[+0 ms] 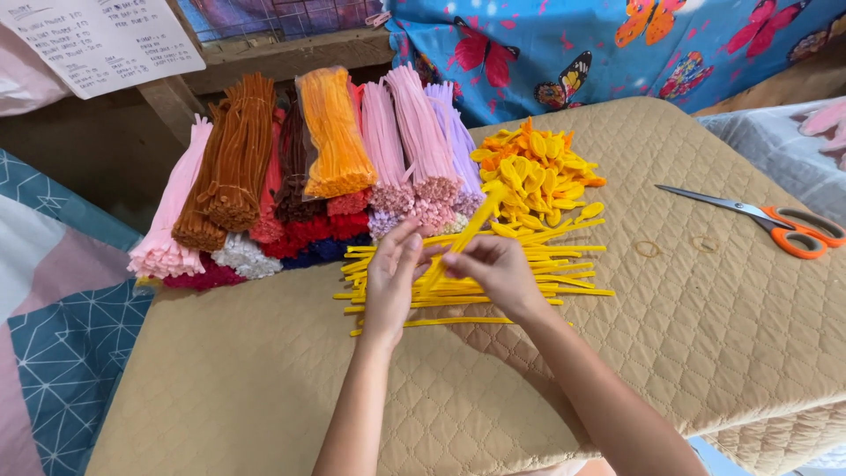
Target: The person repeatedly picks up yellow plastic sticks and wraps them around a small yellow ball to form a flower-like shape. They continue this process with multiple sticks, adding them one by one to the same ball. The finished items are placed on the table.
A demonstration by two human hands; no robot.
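My left hand (393,273) and my right hand (495,269) meet over a pile of straight yellow pipe cleaners (564,264) on a tan quilted cushion (264,379). Both pinch one yellow pipe cleaner (471,225) that slants up to the right, its far end bent into a loop. Behind the straight ones lies a heap of yellow and orange looped pieces (538,172).
Bundles of pipe cleaners in pink, brown, orange, red, white and lilac (308,167) lie along the cushion's far left. Orange-handled scissors (775,225) rest at the right, near two thin rubber bands (648,249). A butterfly-print blue cloth (617,44) hangs behind.
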